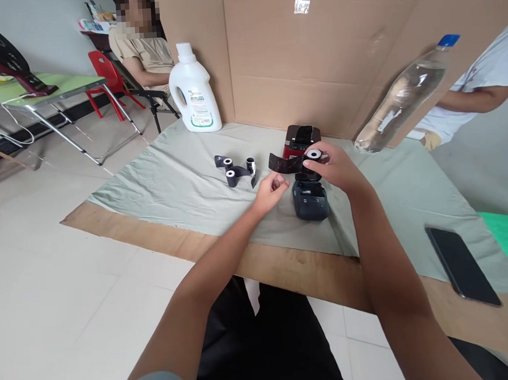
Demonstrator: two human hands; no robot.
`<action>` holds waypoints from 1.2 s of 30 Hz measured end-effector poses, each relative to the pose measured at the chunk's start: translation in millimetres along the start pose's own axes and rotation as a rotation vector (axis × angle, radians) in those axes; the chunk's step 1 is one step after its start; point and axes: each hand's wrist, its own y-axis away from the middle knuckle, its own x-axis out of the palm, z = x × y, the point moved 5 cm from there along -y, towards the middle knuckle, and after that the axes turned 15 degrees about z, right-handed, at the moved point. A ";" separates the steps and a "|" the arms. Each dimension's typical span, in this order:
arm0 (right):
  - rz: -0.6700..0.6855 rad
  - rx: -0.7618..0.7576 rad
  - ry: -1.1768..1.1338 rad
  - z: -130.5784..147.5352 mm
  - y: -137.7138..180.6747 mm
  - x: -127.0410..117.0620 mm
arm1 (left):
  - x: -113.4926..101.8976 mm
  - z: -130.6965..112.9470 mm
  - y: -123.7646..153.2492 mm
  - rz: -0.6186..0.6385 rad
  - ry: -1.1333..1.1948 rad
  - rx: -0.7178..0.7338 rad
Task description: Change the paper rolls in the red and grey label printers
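Roll (314, 154) in right fingers (317, 167); printer (311, 203) near, jug (195, 96), cardboard (289, 67) behind

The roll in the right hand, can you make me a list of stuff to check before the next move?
1. Right hand has a grip on the roll: ok, pinched between thumb and fingers.
2. Roll fully wound: not ok, a dark strip sticks out to the left.
3. Left hand touching that strip: cannot tell, the fingers are very close to it.
4. Three other rolls out of the hands: ok, they sit on the cloth.
5. Red-and-black device fully visible: not ok, the right hand and roll cover part.
6. Clear plastic bottle capped: ok, blue cap on.
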 end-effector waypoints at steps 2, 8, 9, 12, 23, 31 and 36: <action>0.006 0.038 0.050 -5.3 2.2 -2.2 | -0.9 1.1 -0.4 -0.033 0.082 0.012; 0.155 0.165 0.041 -35.1 10.5 -11.0 | -1.0 -0.6 -1.0 -0.055 0.116 0.091; 0.181 0.176 0.027 -39.9 11.0 -12.1 | 0.1 -1.4 -1.1 -0.034 0.104 0.104; 0.278 0.167 -0.040 -51.3 10.0 -10.4 | 5.1 -1.0 -0.8 0.028 0.072 0.098; 0.326 0.166 0.061 -78.2 2.6 5.0 | 13.1 8.2 0.2 0.096 -0.014 0.031; 0.347 0.213 -0.084 -72.3 8.5 0.0 | 18.0 9.6 1.6 0.133 -0.033 -0.012; 0.357 0.233 0.109 -73.8 6.0 3.4 | 19.3 7.3 2.8 0.150 -0.049 -0.021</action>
